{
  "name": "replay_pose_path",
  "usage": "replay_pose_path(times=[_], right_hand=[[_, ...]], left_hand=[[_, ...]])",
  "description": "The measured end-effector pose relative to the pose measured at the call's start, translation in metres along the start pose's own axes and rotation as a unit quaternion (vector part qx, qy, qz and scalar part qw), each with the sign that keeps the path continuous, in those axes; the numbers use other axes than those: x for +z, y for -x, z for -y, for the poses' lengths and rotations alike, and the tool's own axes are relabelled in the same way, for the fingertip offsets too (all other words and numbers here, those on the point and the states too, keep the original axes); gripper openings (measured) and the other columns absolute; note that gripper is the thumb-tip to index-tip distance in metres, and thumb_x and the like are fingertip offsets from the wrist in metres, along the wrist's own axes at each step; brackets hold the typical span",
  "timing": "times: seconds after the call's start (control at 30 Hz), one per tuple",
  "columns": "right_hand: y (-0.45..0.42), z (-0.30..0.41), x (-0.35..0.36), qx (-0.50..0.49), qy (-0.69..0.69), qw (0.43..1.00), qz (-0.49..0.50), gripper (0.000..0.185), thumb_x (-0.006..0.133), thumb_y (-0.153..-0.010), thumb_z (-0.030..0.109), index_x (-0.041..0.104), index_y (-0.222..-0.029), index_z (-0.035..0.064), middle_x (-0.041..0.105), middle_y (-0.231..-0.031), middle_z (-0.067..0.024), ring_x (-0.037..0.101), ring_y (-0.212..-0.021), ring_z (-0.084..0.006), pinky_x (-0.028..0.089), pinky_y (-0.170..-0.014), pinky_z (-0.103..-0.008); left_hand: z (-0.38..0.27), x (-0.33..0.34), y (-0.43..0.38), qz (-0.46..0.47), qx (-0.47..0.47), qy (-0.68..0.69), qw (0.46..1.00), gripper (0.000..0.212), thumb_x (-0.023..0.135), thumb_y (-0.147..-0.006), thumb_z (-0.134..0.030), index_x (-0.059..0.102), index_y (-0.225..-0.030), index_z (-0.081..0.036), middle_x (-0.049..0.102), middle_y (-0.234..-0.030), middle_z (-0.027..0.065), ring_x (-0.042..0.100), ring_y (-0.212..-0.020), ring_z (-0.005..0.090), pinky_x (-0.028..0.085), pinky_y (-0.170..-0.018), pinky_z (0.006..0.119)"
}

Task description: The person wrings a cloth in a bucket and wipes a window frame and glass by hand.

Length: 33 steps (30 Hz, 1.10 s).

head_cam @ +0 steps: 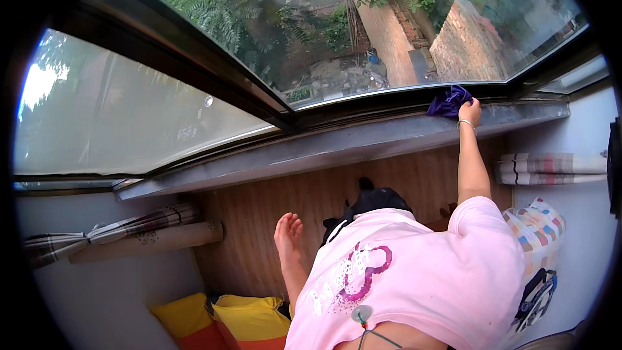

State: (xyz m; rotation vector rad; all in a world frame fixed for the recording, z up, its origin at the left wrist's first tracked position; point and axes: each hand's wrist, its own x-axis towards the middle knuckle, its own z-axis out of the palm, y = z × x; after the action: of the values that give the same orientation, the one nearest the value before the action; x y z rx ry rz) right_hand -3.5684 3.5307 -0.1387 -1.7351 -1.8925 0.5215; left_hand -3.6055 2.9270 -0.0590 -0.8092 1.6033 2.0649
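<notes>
My right hand (471, 109) grips a crumpled purple cloth (449, 102) at the right part of the window. The cloth lies against the dark lower window frame (388, 100), above the grey windowsill (340, 138). A bracelet circles my right wrist, and that arm is stretched forward. Over the wooden floor (243, 218), on the left of my body, my left hand (288, 236) hangs with its palm turned up and its fingers slightly curled. It holds nothing.
Tied curtains hang at the left (141, 221) and right (554, 168) walls. Yellow and orange cushions (250, 311) lie at the lower left. A checked bag (539, 233) stands beside the right wall. Beyond the window glass (301, 24) are trees and a brick wall (474, 43).
</notes>
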Motion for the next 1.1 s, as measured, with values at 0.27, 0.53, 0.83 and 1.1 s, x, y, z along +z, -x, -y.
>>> replay_pose_path(times=[0.27, 0.53, 0.83, 1.1], right_hand=[[0.107, 0.033, -0.061, 0.1, -0.39, 0.864, 0.301, 0.021, 0.049, -0.087, 0.026, 0.059, -0.092, 0.0081, 0.054, -0.069, -0.0007, 0.051, -0.053, -0.0081, 0.042, -0.043, -0.0233], [0.249, 0.105, -0.09, -0.357, -0.268, 0.543, 0.711, 0.034, 0.046, -0.094, 0.025, 0.052, -0.118, 0.0019, 0.061, -0.103, -0.0095, 0.058, -0.082, -0.0139, 0.047, -0.077, -0.0283], [0.196, 0.075, -0.069, -0.165, -0.242, 0.683, 0.669, 0.028, 0.054, -0.089, 0.026, 0.058, -0.103, 0.0021, 0.064, -0.088, -0.0071, 0.061, -0.072, -0.0139, 0.049, -0.069, -0.0276], [0.221, 0.027, -0.062, 0.01, -0.248, 0.697, 0.673, 0.022, 0.05, -0.092, 0.021, 0.058, -0.102, 0.002, 0.063, -0.088, -0.0053, 0.059, -0.072, -0.0111, 0.049, -0.066, -0.0246]], left_hand=[[0.024, 0.066, -0.014, 0.11, -0.035, -0.03, 0.993, 0.032, 0.051, -0.093, -0.03, 0.056, -0.113, -0.007, 0.058, -0.111, 0.0082, 0.056, -0.1, 0.0196, 0.046, -0.088, 0.038], [0.004, 0.162, -0.006, 0.26, -0.159, 0.061, 0.95, 0.045, 0.043, -0.093, -0.043, 0.051, -0.12, -0.007, 0.056, -0.119, 0.0089, 0.054, -0.11, 0.0216, 0.05, -0.086, 0.042], [0.014, 0.146, -0.002, 0.155, -0.143, 0.014, 0.977, 0.032, 0.055, -0.091, -0.031, 0.054, -0.115, -0.009, 0.059, -0.114, 0.0045, 0.057, -0.103, 0.0199, 0.051, -0.076, 0.036], [-0.005, 0.147, -0.023, 0.131, -0.081, -0.048, 0.987, 0.042, 0.053, -0.092, -0.032, 0.045, -0.123, -0.005, 0.054, -0.12, 0.0114, 0.054, -0.108, 0.0239, 0.048, -0.084, 0.039]])
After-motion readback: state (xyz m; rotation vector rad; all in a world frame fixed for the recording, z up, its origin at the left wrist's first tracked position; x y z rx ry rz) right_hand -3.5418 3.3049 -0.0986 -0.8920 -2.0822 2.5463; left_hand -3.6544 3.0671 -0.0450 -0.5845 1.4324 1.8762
